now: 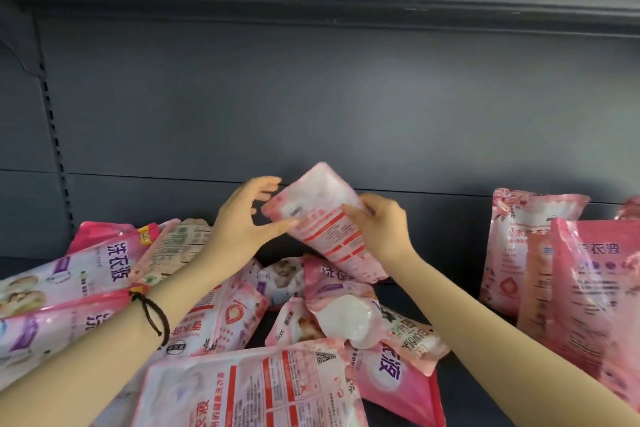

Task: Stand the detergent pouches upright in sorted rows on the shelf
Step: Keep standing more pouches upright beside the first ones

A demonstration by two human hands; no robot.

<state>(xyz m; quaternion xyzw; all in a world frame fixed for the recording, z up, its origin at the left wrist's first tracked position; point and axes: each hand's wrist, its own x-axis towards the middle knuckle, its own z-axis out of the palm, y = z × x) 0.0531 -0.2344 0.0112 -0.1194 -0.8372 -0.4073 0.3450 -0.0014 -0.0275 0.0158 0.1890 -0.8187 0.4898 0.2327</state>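
A pink and white detergent pouch (322,218) is raised and tilted above the middle of the shelf, its back label toward me. My right hand (382,224) grips its right edge. My left hand (247,218) is spread at its left end, thumb touching the pouch and fingers curved near its top corner. Below lies a jumbled heap of pink pouches (242,385), lying flat and overlapping. At the right, upright pouches (519,243) stand one behind another, with a larger one (595,291) in front.
The dark shelf back wall (311,97) rises behind everything, with a slotted upright strip (55,135) at the left. The shelf above (346,7) overhangs. A strip of dark shelf floor (460,367) shows between the heap and the upright pouches.
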